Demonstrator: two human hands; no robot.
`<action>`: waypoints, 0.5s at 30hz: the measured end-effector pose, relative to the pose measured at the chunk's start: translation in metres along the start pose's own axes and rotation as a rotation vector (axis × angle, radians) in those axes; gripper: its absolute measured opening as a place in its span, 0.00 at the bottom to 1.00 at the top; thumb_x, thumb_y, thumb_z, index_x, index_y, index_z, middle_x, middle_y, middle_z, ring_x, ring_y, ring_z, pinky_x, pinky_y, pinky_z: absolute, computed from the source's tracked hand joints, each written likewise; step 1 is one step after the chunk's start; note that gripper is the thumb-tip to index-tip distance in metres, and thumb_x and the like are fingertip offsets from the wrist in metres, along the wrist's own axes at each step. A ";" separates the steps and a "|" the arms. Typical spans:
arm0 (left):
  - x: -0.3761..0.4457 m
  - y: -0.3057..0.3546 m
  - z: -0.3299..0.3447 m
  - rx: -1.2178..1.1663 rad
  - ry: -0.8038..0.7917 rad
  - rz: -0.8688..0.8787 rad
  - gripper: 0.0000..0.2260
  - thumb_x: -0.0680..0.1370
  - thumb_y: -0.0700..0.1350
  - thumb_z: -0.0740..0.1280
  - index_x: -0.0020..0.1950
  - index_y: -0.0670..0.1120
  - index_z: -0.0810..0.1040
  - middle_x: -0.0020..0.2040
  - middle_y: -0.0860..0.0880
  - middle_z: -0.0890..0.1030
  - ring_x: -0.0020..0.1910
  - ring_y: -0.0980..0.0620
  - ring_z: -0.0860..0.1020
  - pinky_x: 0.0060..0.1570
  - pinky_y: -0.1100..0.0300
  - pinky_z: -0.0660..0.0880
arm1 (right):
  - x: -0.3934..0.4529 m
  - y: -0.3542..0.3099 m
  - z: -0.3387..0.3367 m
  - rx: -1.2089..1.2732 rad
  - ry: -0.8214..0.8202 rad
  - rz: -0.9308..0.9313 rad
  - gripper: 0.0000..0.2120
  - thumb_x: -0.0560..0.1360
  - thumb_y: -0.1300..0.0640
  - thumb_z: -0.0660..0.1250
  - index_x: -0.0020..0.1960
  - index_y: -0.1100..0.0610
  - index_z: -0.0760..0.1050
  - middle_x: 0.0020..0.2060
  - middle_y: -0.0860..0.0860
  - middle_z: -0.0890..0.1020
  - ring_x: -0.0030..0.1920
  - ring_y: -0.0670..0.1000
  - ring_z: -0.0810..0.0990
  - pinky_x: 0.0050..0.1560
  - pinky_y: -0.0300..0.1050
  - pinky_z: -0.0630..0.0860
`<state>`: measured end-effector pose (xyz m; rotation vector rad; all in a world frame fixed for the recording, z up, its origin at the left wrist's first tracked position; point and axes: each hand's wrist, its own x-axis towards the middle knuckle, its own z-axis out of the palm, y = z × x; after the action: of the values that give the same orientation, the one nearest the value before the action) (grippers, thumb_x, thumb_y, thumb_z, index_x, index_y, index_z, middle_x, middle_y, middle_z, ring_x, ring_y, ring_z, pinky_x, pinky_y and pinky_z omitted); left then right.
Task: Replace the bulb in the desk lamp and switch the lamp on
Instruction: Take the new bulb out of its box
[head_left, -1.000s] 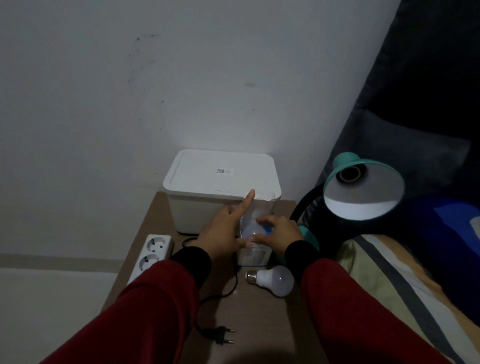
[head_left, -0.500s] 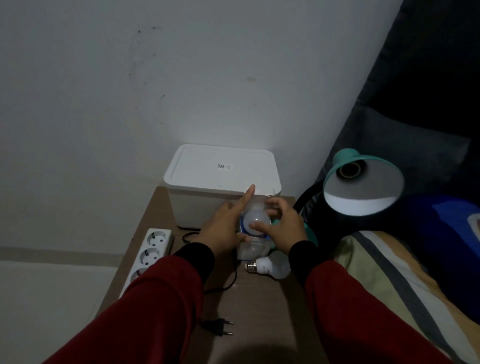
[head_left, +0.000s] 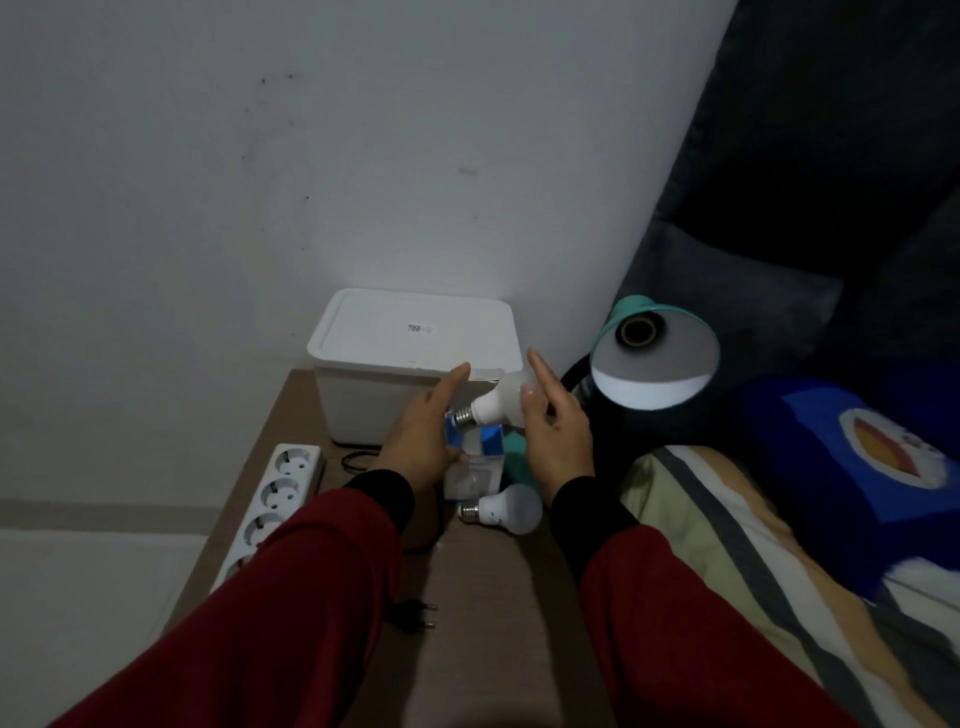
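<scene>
My right hand (head_left: 558, 434) holds a white bulb (head_left: 496, 404) above the table, its metal screw base pointing left. My left hand (head_left: 423, 441) steadies the blue and white bulb box (head_left: 480, 457) that stands upright just below the bulb. A second white bulb (head_left: 506, 509) lies on its side on the brown table (head_left: 483, 623), in front of the box. The teal desk lamp (head_left: 654, 358) stands to the right, its shade turned toward me with the dark socket empty. The lamp's black plug (head_left: 413, 616) lies loose near the table's front.
A white lidded storage box (head_left: 415, 364) stands at the back of the table against the wall. A white power strip (head_left: 270, 499) hangs along the table's left edge. A bed with a striped blanket (head_left: 727, 545) and a blue pillow (head_left: 857, 457) borders the right side.
My right hand has drawn the bulb up out of the box and turned it sideways. My left hand stayed on the box.
</scene>
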<state>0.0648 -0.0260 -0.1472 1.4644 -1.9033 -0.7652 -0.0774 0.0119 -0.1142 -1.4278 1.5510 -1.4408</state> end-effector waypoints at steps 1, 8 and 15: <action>-0.003 0.000 0.000 -0.004 0.036 0.018 0.43 0.68 0.33 0.73 0.75 0.58 0.57 0.63 0.43 0.72 0.59 0.44 0.74 0.60 0.48 0.76 | -0.003 -0.001 -0.001 0.026 0.008 0.018 0.18 0.80 0.55 0.57 0.67 0.44 0.70 0.64 0.51 0.72 0.65 0.50 0.70 0.68 0.57 0.70; -0.022 0.002 0.004 0.014 0.226 0.064 0.14 0.77 0.38 0.64 0.62 0.47 0.75 0.54 0.42 0.74 0.51 0.45 0.76 0.56 0.52 0.76 | -0.014 -0.001 -0.011 0.191 0.073 0.133 0.17 0.81 0.57 0.55 0.70 0.53 0.66 0.63 0.54 0.72 0.64 0.57 0.73 0.58 0.51 0.78; -0.024 0.003 0.011 -0.031 0.283 -0.045 0.06 0.76 0.37 0.67 0.50 0.38 0.82 0.54 0.41 0.75 0.46 0.54 0.72 0.49 0.71 0.66 | -0.014 0.005 -0.012 0.155 0.086 0.126 0.19 0.79 0.58 0.60 0.70 0.51 0.66 0.60 0.49 0.70 0.64 0.56 0.73 0.63 0.59 0.74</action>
<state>0.0593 -0.0008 -0.1546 1.5125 -1.6437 -0.5707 -0.0865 0.0282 -0.1194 -1.1719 1.5161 -1.5280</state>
